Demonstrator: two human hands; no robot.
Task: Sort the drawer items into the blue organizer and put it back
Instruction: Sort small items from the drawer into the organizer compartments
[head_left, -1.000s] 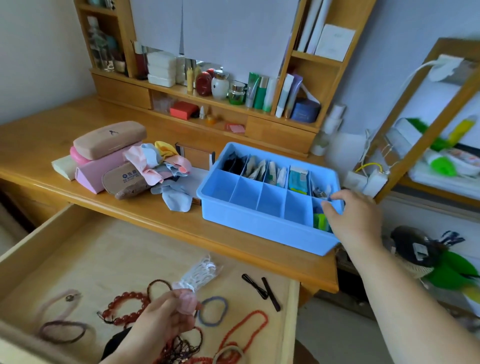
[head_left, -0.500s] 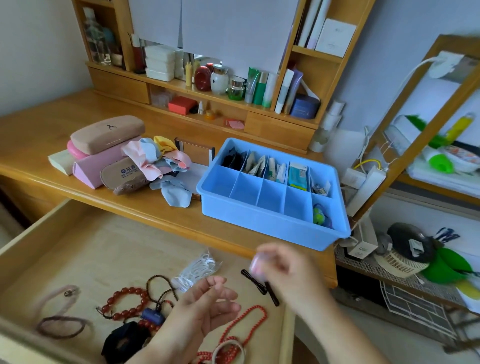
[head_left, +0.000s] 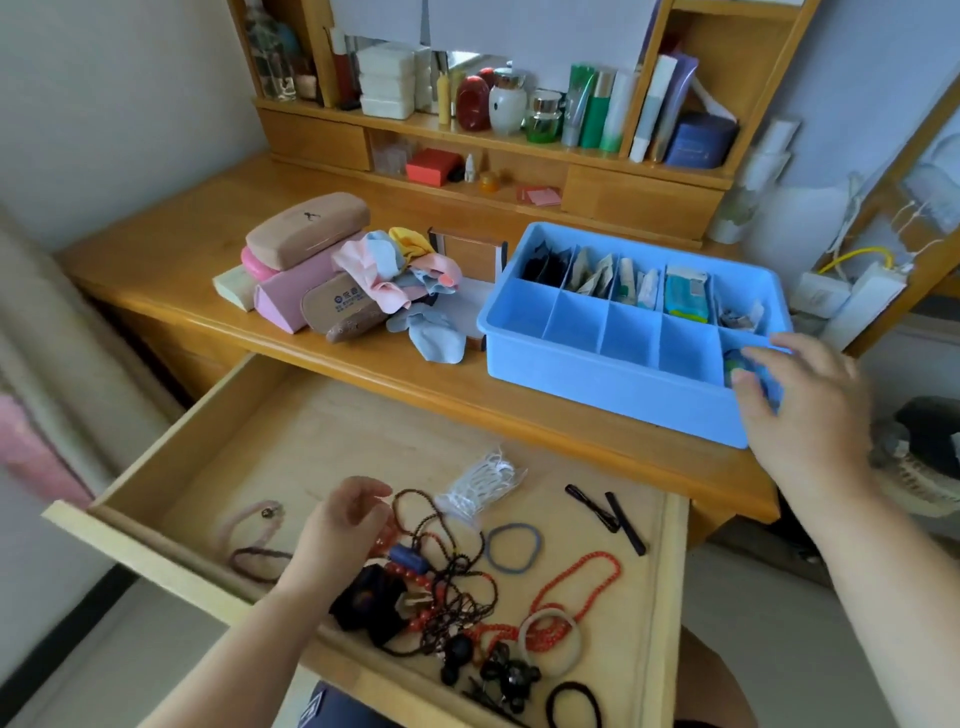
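Note:
The blue organizer (head_left: 597, 387) stands on the desk, its back row filled with packets and its front row mostly bare. My right hand (head_left: 802, 410) hovers over the front right compartment with fingers spread; a green item (head_left: 733, 365) lies there. Below, the open drawer (head_left: 249, 431) holds a red bead necklace (head_left: 576, 587), a tangle of dark beads (head_left: 460, 587), a blue hair tie (head_left: 514, 548), two black hair clips (head_left: 608, 512) and a white packet (head_left: 480, 480). My left hand (head_left: 337, 525) rests in the drawer, fingers loosely curled over a red bracelet, holding nothing visible.
Glasses cases (head_left: 306, 236) and a heap of pastel cloths (head_left: 400, 275) lie on the desk left of the organizer. A shelf unit (head_left: 519, 145) with bottles and jars runs along the back. A wire rack with clutter stands to the right.
My right hand carried a small pink item from the drawer up to the organizer's front right compartment. My left hand dropped back onto the beads in the drawer.

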